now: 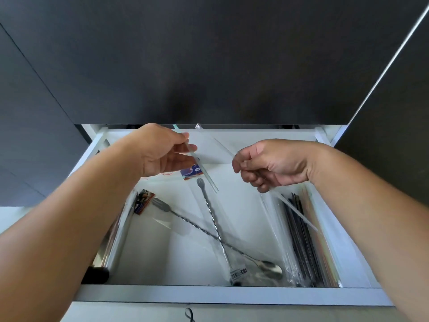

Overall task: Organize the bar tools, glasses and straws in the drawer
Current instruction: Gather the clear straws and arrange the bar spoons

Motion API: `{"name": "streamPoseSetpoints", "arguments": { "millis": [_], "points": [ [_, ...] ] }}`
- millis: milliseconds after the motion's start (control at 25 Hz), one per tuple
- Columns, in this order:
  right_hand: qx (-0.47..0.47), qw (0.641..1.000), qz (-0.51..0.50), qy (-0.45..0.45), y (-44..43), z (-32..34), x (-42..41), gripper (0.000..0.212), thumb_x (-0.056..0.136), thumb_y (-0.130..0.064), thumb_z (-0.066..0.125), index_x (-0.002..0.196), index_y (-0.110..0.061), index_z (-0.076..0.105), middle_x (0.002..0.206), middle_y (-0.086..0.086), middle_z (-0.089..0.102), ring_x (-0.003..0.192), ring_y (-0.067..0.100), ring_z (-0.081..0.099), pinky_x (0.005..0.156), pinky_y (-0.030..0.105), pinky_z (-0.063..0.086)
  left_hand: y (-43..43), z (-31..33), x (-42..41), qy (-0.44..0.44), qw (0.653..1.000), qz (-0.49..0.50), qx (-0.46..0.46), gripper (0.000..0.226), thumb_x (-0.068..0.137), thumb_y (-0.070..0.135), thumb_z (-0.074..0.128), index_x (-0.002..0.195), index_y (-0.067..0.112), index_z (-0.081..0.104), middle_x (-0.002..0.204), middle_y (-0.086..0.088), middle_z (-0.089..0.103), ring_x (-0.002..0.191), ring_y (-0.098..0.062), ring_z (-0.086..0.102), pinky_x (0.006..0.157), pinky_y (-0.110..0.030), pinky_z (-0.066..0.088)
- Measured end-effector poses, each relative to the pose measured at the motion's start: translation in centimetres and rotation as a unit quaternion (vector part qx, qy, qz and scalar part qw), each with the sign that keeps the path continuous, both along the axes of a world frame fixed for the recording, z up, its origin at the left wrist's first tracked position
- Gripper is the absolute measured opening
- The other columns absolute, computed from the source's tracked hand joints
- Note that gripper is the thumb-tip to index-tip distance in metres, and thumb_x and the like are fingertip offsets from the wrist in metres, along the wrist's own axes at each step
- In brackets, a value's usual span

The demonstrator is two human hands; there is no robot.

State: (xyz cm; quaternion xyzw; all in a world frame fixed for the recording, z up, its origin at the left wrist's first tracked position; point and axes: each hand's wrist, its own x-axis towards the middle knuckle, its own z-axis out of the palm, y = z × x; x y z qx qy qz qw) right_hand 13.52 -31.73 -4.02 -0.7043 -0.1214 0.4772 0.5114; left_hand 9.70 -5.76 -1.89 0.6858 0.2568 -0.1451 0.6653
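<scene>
Over the open white drawer (232, 295), my left hand (162, 152) pinches a clear green-tinted straw (204, 170) that slants down to the right. My right hand (271, 165) grips another clear straw (297, 212) in its curled fingers; this one runs from the drawer's back to the right side. On the drawer floor, two long twisted bar spoons with fork ends (216, 228) lie crossed inside clear packets. Packs of straws (304, 240), dark and clear, lie along the right wall.
A shiny metal tool with a black end (113, 245) lies along the drawer's left wall, a printed label (144, 202) beside it. A blue and red packet card (192, 171) sits under my left hand. Dark cabinet fronts (209, 61) rise behind the drawer.
</scene>
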Motion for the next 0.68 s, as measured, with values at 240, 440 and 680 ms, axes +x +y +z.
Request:
{"name": "streamPoseSetpoints", "arguments": {
  "millis": [240,440,680],
  "points": [
    [0.102,0.994,-0.030,0.034,-2.6,1.0,1.1,0.025,0.106,-0.004,0.043,0.097,-0.007,0.066,0.073,0.008,0.048,0.060,0.016,0.044,0.058,0.030,0.039,-1.4,-1.9,-0.8,0.005,0.990,-0.055,0.133,0.012,0.100,0.009,0.066,0.105,0.015,0.057,0.077,-0.016,0.079,0.056,-0.024,0.076,0.046,-0.026,0.057],
    [0.174,0.983,-0.034,0.038,-3.0,1.6,1.5,0.023,0.104,-0.005,0.044,0.101,-0.007,0.066,0.075,0.007,0.049,0.060,0.016,0.047,0.058,0.031,0.044,-1.8,-2.1,-1.1,-0.054,0.963,-0.224,0.140,0.033,0.098,-0.010,0.051,0.104,0.011,0.076,0.097,-0.009,0.081,0.082,-0.030,0.080,0.061,-0.027,0.062],
    [0.207,0.976,-0.069,0.011,-4.9,3.5,1.7,0.020,0.105,-0.006,0.044,0.107,-0.006,0.064,0.078,0.008,0.049,0.061,0.014,0.046,0.057,0.029,0.043,-3.5,-2.4,-2.1,-0.113,0.747,-0.434,0.491,0.026,0.089,0.063,0.065,0.085,0.040,0.078,0.082,0.009,0.074,0.080,-0.009,0.069,0.079,-0.033,0.056]
  ]
}}
